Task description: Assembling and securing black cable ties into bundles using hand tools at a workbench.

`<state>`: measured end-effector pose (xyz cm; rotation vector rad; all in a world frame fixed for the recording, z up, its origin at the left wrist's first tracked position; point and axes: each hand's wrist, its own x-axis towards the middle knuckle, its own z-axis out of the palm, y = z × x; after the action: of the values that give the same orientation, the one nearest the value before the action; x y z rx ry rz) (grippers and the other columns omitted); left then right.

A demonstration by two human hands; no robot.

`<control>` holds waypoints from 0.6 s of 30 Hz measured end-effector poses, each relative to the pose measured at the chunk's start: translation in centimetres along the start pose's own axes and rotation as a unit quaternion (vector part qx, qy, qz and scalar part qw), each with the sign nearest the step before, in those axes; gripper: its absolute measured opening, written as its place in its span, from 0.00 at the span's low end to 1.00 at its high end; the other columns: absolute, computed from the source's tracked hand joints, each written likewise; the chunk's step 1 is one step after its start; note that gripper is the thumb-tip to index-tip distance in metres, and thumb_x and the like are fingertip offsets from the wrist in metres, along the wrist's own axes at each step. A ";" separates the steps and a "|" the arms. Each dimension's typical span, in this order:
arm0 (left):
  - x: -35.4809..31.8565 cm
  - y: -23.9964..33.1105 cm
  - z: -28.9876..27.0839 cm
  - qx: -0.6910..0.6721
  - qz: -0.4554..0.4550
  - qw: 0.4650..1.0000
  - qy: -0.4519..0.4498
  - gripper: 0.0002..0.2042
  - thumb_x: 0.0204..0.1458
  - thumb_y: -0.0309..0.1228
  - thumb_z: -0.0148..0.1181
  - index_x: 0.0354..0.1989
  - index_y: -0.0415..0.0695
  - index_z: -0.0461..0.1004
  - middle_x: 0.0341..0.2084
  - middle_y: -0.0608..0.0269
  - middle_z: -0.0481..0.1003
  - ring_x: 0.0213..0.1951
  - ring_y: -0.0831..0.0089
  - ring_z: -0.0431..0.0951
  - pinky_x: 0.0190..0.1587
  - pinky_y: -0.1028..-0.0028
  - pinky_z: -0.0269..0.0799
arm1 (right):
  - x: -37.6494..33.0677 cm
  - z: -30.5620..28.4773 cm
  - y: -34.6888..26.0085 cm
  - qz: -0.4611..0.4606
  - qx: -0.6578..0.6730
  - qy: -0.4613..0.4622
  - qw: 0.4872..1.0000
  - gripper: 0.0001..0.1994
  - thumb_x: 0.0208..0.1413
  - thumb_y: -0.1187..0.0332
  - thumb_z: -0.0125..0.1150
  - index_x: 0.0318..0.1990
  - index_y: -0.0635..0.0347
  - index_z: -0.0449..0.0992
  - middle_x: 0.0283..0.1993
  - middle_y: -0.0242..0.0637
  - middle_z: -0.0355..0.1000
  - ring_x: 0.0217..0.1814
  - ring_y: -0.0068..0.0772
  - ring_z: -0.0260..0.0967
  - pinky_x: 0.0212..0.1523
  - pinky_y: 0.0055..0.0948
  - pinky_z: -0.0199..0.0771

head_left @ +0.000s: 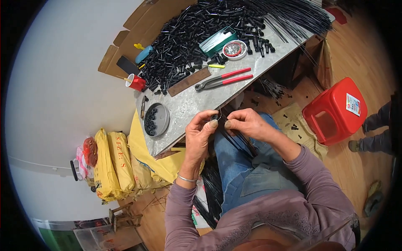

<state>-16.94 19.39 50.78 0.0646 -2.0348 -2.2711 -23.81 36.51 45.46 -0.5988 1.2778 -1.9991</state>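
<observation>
My left hand (201, 131) and my right hand (247, 123) meet just below the table's front edge, over my lap. The left fingertips pinch a small black ring-shaped piece (214, 117). The right thumb and fingers grip thin black rods (234, 140) that run down across my jeans. More black rods (211, 188) lie in a bundle between my knees. A silver bracelet sits on my left wrist.
The grey table (188, 104) carries a big heap of black plastic tubes (184, 37), red-handled pincers (224, 79), a round tin of black rings (155, 119), a red cup (135, 82), a small round tin (234, 49) and long black rods (293, 16). Yellow sacks (113, 163) lie left. A red stool (335, 111) stands right, by another person's legs (377, 129).
</observation>
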 end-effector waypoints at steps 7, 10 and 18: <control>-0.6 -0.3 0.4 -0.032 0.007 0.999 0.012 0.15 0.50 0.27 0.65 0.47 0.38 0.73 0.32 0.68 0.73 0.30 0.82 0.68 0.34 0.83 0.65 | -0.4 0.8 -0.5 -0.033 -0.127 0.065 0.989 0.11 0.54 0.64 0.63 0.28 0.64 0.77 0.21 0.26 0.70 0.25 0.14 0.63 0.27 0.21 0.65; -0.7 -0.5 0.5 -0.032 0.022 0.999 0.009 0.16 0.49 0.27 0.65 0.46 0.37 0.73 0.32 0.67 0.73 0.31 0.81 0.69 0.35 0.82 0.65 | -0.5 0.5 -0.9 -0.007 -0.104 0.036 0.994 0.11 0.55 0.64 0.62 0.28 0.64 0.76 0.21 0.25 0.69 0.25 0.14 0.62 0.27 0.21 0.65; 0.5 0.5 -0.2 0.031 -0.016 0.988 -0.147 0.13 0.41 0.27 0.68 0.35 0.36 0.78 0.32 0.60 0.75 0.34 0.71 0.73 0.39 0.74 0.68 | -1.4 -1.3 -2.2 0.097 -0.142 -0.104 0.980 0.08 0.50 0.67 0.62 0.29 0.64 0.79 0.26 0.32 0.74 0.28 0.20 0.70 0.30 0.23 0.71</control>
<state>-17.42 19.08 51.30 -0.2501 -2.2566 -2.3578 -24.46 38.95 46.88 -0.7649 1.4427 -1.5633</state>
